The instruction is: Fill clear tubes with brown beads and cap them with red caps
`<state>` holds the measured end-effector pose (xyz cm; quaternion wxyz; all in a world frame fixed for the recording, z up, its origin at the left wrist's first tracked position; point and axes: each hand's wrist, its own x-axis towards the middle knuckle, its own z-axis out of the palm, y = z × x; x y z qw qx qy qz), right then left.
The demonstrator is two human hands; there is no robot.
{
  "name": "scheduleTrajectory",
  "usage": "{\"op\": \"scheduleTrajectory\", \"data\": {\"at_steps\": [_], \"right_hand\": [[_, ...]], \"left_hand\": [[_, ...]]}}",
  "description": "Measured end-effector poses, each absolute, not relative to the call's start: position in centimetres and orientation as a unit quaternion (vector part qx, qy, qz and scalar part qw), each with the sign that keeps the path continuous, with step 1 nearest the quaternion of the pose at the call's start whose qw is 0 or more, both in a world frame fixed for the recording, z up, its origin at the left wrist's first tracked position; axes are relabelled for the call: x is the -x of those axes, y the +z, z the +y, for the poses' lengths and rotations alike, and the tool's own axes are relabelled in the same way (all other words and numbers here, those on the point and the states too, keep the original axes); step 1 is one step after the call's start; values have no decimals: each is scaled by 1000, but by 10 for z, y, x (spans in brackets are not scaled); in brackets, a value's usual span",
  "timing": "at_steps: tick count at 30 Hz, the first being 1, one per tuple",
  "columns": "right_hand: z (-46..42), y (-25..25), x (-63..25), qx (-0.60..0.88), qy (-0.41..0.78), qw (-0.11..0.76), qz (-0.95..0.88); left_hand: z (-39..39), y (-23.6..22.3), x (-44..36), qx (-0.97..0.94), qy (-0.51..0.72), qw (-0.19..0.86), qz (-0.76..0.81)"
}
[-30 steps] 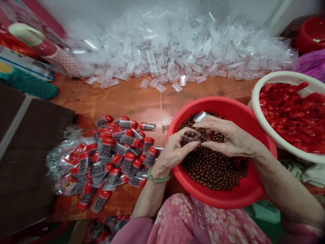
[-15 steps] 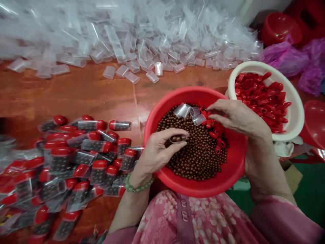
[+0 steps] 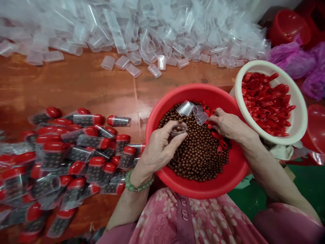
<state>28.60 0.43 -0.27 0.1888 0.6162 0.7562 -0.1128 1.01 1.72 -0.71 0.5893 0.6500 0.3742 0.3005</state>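
Along the back of our varnished wooden bench [image 3: 76,84] lies a heap of empty clear plastic tubes [image 3: 152,30], too many for us to count. Nearer us sits one red plastic basin [image 3: 203,88], holding a mass of small brown beads [image 3: 198,156], three empty clear tubes [image 3: 198,110] lying on top and a small scatter of loose red caps [image 3: 218,140]. Our left hand [image 3: 159,147], wearing one green bead bracelet [image 3: 138,181], has its grip closed around a single clear tube [image 3: 178,130] that is partly filled with beads, and it holds this just above the basin. Our right hand [image 3: 230,125] has its grip pinched down among the loose caps, though we cannot tell whether it has hold of one. Just beside the basin, one white basin [image 3: 279,67] overflows with red caps [image 3: 266,101]. Left of our hands, dozens of red-capped tubes filled with beads [image 3: 91,149] lie piled on the bench, too many and too overlapped to count. Two red bowls [image 3: 289,27] and purple plastic bags [image 3: 294,64] sit beyond.
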Motion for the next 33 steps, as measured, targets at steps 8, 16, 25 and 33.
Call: {"op": "scheduleTrajectory", "data": {"at_steps": [8, 16, 25, 33], "right_hand": [[-4, 17, -289, -596, -169, -50, 784], [-4, 6, -295, -659, -123, 2, 742], [-9, 7, -294, -646, -88, -208, 729], [-17, 22, -278, -652, -327, -361, 581]], "left_hand": [[18, 0, -11, -660, 296, 597, 346], [15, 1, -11, -612, 313, 654, 317], [12, -3, -13, -510, 333, 744, 275], [15, -4, -6, -395, 345, 831, 185]]}}
